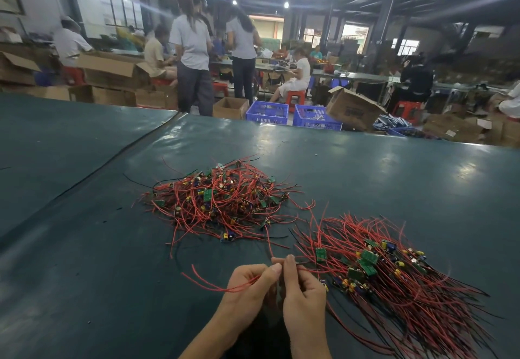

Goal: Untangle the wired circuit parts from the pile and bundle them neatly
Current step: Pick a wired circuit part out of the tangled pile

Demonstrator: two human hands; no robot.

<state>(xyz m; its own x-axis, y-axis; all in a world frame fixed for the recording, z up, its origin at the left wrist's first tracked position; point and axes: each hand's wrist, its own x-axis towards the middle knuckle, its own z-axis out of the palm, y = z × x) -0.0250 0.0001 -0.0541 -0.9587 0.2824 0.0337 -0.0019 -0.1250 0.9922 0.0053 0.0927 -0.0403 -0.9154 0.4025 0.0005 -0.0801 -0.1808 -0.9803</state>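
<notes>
Red wire (222, 289), thin, light and bendy, pinched in both hands: left hand (250, 282) and right hand (304, 288), at six o'clock on the bench (84, 274). Messy pile (222, 203) at twelve, tidy bundle (394, 268) at three. Best pinched near its end, then pulled out slowly.

No text can be read. Past the table's far edge, a tipped cardboard box (355, 111) bears a dark printed block, too blurred to make out. At the far right, a white label (450, 133) on a carton (464, 130) is also illegible.
</notes>
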